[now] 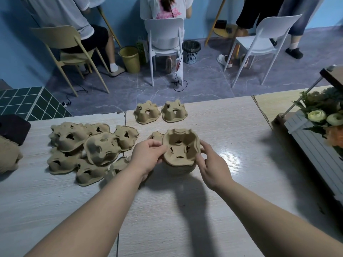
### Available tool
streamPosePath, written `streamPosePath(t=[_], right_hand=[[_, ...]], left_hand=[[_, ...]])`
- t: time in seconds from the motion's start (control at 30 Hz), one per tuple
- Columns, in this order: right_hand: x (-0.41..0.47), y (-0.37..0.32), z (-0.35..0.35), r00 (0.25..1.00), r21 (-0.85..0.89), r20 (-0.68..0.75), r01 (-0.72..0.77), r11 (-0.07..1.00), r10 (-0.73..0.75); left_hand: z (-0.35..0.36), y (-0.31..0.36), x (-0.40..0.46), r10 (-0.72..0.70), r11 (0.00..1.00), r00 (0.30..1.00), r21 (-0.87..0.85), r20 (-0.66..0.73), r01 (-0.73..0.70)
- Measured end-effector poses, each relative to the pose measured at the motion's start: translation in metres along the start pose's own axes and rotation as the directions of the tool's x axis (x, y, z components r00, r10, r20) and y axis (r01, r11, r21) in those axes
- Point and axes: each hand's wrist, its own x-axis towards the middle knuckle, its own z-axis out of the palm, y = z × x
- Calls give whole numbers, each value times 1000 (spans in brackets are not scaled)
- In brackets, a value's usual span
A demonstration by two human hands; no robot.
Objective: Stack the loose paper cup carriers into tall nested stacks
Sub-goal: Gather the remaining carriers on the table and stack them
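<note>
Pale wood-grain table (213,210) before me. Loose carrier pile (89,151), left of centre. Nested stack (179,151), centre, cup side up; my left hand (148,156) and right hand (213,167) pinch its top rim. Two upturned carriers (160,113), far edge.

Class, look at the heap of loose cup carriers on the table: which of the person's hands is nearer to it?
Left. The left hand sits right beside the heap of loose carriers, gripping the held carrier; the right hand grips that carrier's far side.
</note>
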Motion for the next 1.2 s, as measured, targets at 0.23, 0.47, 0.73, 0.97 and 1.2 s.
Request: streamPosePath(t=[0.23, 0.47, 0.73, 0.97, 1.2], right_hand=[[-2, -1, 3, 1000, -4, 22, -2, 1000, 2], [1, 1, 9, 1000, 15, 13, 6, 1000, -6], [4, 12, 1, 998, -10, -41, -47, 999, 46], [11, 22, -5, 996, -24, -83, -45, 999, 43], [14, 24, -4, 998, -28, -54, -42, 999, 41]], left_hand=[[-4, -18, 6, 64, 995, 998, 75, -22, -62], [-5, -27, 8, 88, 958, 995, 271, 45, -97], [12, -26, 10, 19, 975, 988, 218, 153, -53], [25, -18, 19, 36, 962, 979, 259, 201, -88], [2, -22, 50, 190, 798, 980, 591, -56, -120]])
